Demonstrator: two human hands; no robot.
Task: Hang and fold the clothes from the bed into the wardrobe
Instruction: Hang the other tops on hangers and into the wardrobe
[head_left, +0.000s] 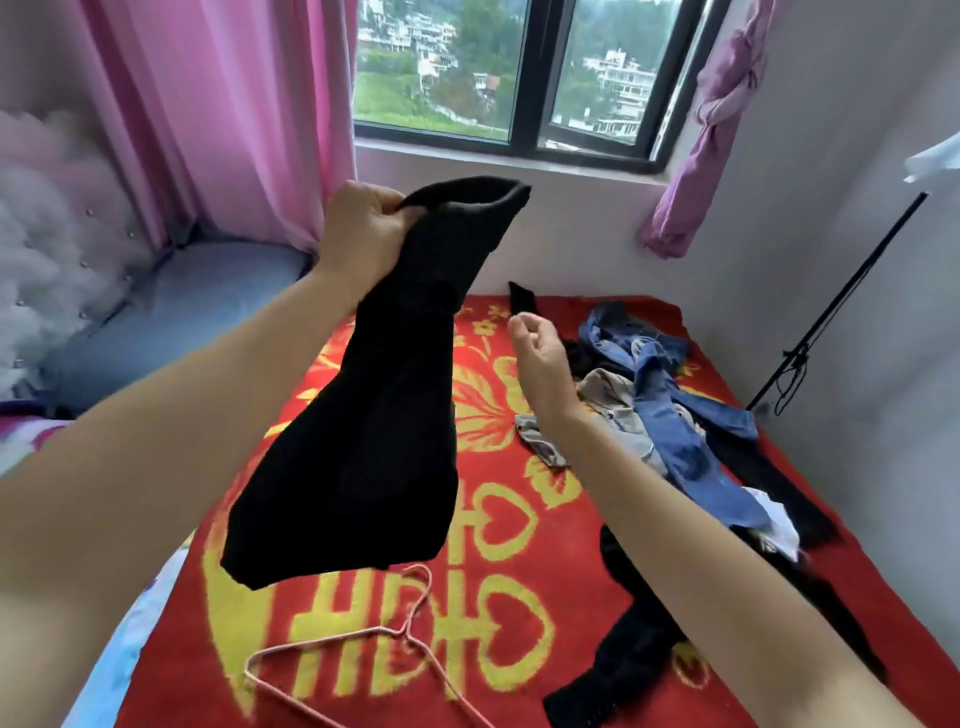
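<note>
left hand: raised over the bed's middle, fingers curled tight round the bunched top of the black garment
right hand: empty, fingers loosely bent, nothing pinched; hovers lower than the left, just right of the hanging cloth, not touching it
black garment: clear of the bed, hanging free from the left fist; long axis near vertical, lower end swung toward the near-left corner; top hem sticks out rightward past the fist
key relation: free top hem lies up and left of the right hand, near; right hand is the nearer free one, left already committed
hanger: pink wire, flat on the red blanket by the near edge, hook toward the far edge, just under the garment's lower end in this view; nearer the left arm's side
step, judged: opening the piece out between two hands before hanging; right hand likely takes the free hem, then the hanger
pile: blue jeans, grey piece, white piece, black pieces along the right edge, well apart from the held garment
far edge: one small black piece
wardrobe: not in view
risk, judged: one-point grip, limp cloth; garment type unclear while bunched
</note>
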